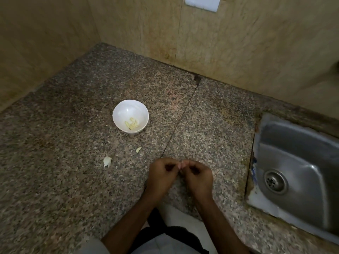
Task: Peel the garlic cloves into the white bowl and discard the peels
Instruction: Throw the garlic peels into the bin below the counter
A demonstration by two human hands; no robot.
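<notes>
A white bowl (130,116) stands on the speckled granite counter (55,171) and holds several peeled yellowish garlic cloves (132,123). Below the bowl lie a small clove (138,149) and a larger white unpeeled piece of garlic (107,161). My left hand (161,177) and my right hand (197,178) meet fingertip to fingertip above the counter's front part. Together they pinch a small pale garlic clove (182,164), mostly hidden by the fingers.
A steel sink (297,173) with a round drain (276,181) is set into the counter at the right. Beige tiled walls close the corner behind, with a white switch plate (202,3) at the top. The counter's front edge runs under my forearms.
</notes>
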